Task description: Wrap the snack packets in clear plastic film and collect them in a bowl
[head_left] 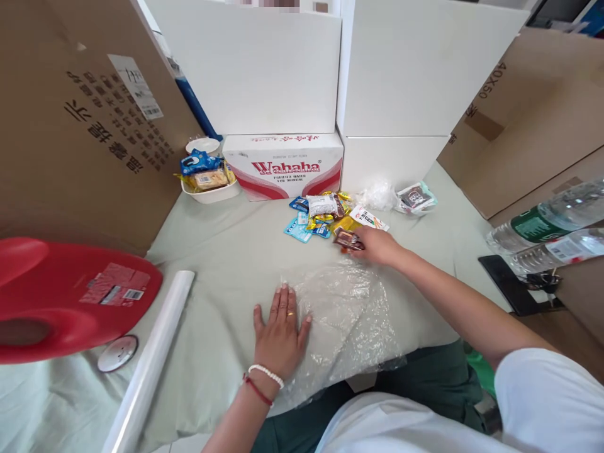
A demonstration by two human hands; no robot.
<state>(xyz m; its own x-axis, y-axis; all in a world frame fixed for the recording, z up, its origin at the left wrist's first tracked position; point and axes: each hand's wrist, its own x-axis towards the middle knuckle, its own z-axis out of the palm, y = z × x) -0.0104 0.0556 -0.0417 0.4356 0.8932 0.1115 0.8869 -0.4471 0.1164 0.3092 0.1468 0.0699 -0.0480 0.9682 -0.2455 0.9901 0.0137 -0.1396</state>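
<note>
My left hand [280, 336] lies flat with its fingers spread, over the left edge of a clear plastic bag [346, 314] on the cloth. At the near side of a pile of packaged snacks [325, 211], my right hand [377, 245] pinches a small brown snack packet [348, 239]. The pile mixes blue, yellow and white wrappers, with a white packet [369, 218] beside my right wrist. The fingertips of my right hand are partly hidden behind the brown packet.
A Wahaha carton [283, 167] stands at the back, with a snack-filled white basket [212, 192] to its left. A red jug [70, 296] and a white roll [151, 358] lie left. Plastic bottles [542, 220] and a black phone [507, 283] are at right.
</note>
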